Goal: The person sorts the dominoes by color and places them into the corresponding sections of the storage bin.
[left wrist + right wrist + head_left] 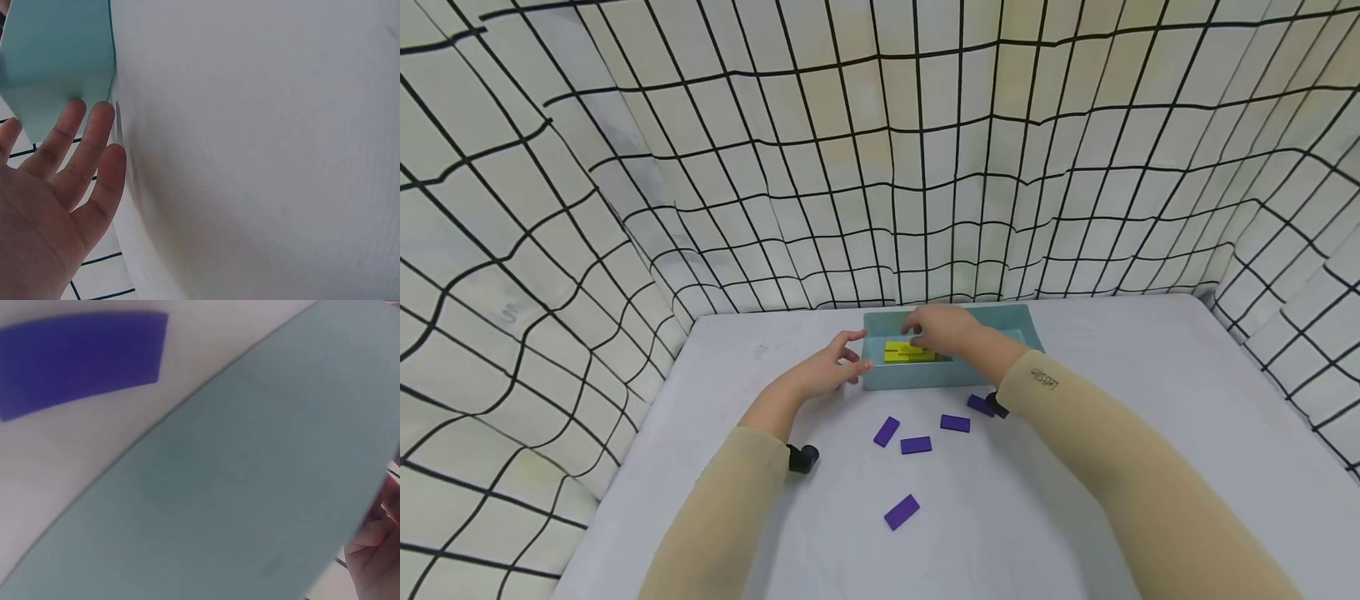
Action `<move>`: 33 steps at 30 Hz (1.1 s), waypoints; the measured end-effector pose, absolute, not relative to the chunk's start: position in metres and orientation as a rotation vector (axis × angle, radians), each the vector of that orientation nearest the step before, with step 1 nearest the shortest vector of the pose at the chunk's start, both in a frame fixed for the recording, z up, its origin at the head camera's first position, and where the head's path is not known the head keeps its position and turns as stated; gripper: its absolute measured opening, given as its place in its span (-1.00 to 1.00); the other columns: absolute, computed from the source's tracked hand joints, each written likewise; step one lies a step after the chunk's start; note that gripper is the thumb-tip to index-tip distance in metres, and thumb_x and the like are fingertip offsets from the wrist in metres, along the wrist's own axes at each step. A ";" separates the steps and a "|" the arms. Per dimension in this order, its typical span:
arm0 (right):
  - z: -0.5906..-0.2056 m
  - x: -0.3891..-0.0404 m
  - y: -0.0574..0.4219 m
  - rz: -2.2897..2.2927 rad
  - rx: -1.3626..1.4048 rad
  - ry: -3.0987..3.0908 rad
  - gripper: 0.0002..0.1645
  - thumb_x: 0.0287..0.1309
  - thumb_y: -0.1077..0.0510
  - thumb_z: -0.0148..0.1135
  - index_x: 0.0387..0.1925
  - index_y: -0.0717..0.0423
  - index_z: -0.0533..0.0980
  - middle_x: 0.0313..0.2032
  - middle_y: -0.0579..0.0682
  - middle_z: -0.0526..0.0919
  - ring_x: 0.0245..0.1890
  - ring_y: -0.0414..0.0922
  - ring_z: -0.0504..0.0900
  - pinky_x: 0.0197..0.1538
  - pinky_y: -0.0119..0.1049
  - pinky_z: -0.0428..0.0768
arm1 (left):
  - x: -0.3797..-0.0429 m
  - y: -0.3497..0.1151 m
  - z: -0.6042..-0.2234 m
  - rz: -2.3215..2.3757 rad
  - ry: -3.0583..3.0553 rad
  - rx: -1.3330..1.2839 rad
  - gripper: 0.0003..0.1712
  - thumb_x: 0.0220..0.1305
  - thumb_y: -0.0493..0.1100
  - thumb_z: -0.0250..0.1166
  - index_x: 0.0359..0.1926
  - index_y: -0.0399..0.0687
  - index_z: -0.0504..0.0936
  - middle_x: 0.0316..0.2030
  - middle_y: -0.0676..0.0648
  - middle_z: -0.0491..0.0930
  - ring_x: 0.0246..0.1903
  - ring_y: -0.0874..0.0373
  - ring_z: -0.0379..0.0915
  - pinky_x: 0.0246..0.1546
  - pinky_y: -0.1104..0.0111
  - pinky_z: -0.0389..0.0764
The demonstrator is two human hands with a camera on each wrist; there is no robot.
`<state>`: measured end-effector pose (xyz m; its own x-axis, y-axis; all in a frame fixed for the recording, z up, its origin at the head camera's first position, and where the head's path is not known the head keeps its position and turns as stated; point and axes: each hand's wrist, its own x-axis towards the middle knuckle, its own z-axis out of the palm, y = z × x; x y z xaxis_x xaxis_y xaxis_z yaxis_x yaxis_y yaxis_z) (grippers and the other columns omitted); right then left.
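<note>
A light teal open-topped box stands toward the back of the white table. Inside it, several yellow blocks lie grouped at the left. My left hand is at the box's left end, thumb near the front corner; the left wrist view shows its fingers spread and nearly straight beside the box wall. Over the box's inside, my right hand reaches down with bent fingers at the yellow blocks; whether it pinches one is hidden. In the right wrist view the box wall covers most of that hand.
In front of the box, several purple blocks lie scattered on the table, among them a near one and one close under my right wrist. Black netting over white sheeting rises behind the table and at both sides.
</note>
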<state>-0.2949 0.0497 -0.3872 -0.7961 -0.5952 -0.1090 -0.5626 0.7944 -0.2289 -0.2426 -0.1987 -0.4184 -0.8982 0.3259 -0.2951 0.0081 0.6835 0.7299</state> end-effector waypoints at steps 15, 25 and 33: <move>-0.371 -0.239 0.101 -0.474 -0.981 2.802 -0.66 0.27 0.03 0.33 0.06 -0.07 0.65 -0.17 -0.19 0.67 -0.15 -0.14 0.60 -0.10 -0.24 0.56 | -0.242 -0.198 -0.425 1.060 2.506 0.220 -0.12 0.34 0.26 0.22 0.53 0.40 -0.03 0.22 -0.11 0.43 -0.04 0.09 0.54 0.13 0.06 0.46; -0.377 -0.200 0.160 -0.602 -0.935 2.787 -0.72 0.20 0.07 0.38 -0.04 -0.05 0.70 -0.21 -0.20 0.67 -0.27 -0.18 0.58 -0.20 -0.28 0.58 | -0.239 -0.197 -0.422 1.064 2.505 0.229 -0.15 0.36 0.22 0.21 0.53 0.37 -0.01 0.21 -0.11 0.43 -0.05 0.10 0.54 0.09 0.09 0.48; -0.392 -0.193 0.183 -0.558 -0.875 2.803 -0.69 0.20 0.06 0.39 -0.01 -0.04 0.69 -0.09 -0.10 0.70 -0.07 -0.07 0.64 -0.04 -0.13 0.61 | -0.240 -0.196 -0.417 1.055 2.519 0.218 -0.16 0.37 0.20 0.21 0.53 0.39 -0.01 0.20 -0.09 0.44 -0.05 0.09 0.54 0.09 0.07 0.47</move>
<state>-0.1926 0.1833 -0.3921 -0.8180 -0.5742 -0.0334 -0.5176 0.7602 -0.3926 -0.2397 -0.1962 -0.4174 -0.9081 0.2914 -0.3008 -0.0100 0.7029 0.7112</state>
